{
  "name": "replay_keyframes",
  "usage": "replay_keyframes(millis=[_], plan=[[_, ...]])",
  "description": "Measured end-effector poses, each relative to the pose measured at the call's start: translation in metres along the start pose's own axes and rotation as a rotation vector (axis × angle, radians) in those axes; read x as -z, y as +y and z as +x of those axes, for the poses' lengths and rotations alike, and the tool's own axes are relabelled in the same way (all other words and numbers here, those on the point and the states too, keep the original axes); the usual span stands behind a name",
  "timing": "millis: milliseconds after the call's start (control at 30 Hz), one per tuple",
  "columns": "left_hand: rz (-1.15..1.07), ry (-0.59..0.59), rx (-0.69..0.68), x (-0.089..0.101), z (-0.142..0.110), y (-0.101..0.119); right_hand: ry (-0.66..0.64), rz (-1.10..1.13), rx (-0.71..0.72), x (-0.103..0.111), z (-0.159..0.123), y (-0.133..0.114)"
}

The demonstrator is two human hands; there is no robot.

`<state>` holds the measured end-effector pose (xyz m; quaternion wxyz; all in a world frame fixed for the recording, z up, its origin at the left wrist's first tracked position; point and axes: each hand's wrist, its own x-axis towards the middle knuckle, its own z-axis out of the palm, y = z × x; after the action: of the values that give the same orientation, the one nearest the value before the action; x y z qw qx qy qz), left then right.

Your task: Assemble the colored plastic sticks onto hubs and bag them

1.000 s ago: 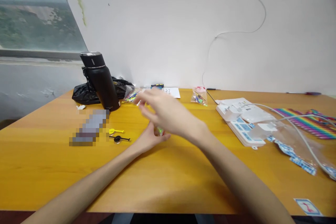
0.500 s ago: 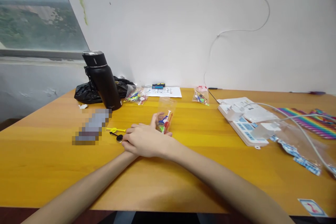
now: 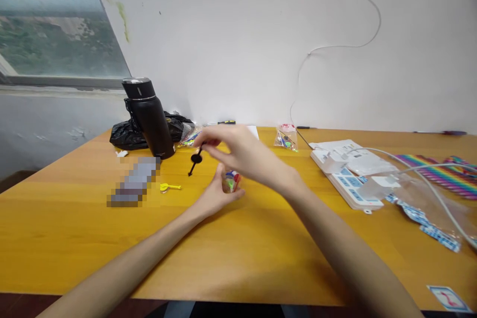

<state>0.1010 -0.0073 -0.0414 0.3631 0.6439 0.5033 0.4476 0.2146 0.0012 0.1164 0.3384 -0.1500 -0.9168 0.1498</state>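
While the right hand (image 3: 240, 151) pinches a black arrow piece (image 3: 196, 158) by one end, aloft and to the right of the black bottle (image 3: 151, 124), the left hand (image 3: 214, 199) curves round a clear bag (image 3: 231, 181) of coloured pieces, farther right of that bottle and nearer the wearer. Yellow arrow piece (image 3: 164, 187): loose, on the bottle's near side. Bag's mouth: not visible. Handling, as judged: light fingertip grip on the thin shaft, disc unpressed; bag best steadied without squeezing, wrists apart.
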Motion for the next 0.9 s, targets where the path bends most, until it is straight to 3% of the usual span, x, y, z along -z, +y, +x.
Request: replay_keyframes(millis=[167,367,533,733,900], plan=[[-0.258,-0.139,-0.046,0.01,-0.011,-0.016,0.184,-0.089,-0.139,0.065,-0.015,-0.005],[-0.293,-0.13,-0.047,0.008,-0.008,-0.013,0.2,-0.215,-0.256,0.102,-0.036,0.001],[-0.316,-0.118,-0.036,0.009,-0.008,-0.014,0.118,-0.2,-0.279,0.098,-0.038,0.013],[-0.339,-0.093,-0.045,0.007,-0.008,-0.014,-0.106,-0.118,-0.294,0.069,-0.027,0.03],[-0.348,-0.133,-0.055,0.007,-0.008,-0.011,-0.203,-0.085,-0.318,0.051,-0.024,0.037]])
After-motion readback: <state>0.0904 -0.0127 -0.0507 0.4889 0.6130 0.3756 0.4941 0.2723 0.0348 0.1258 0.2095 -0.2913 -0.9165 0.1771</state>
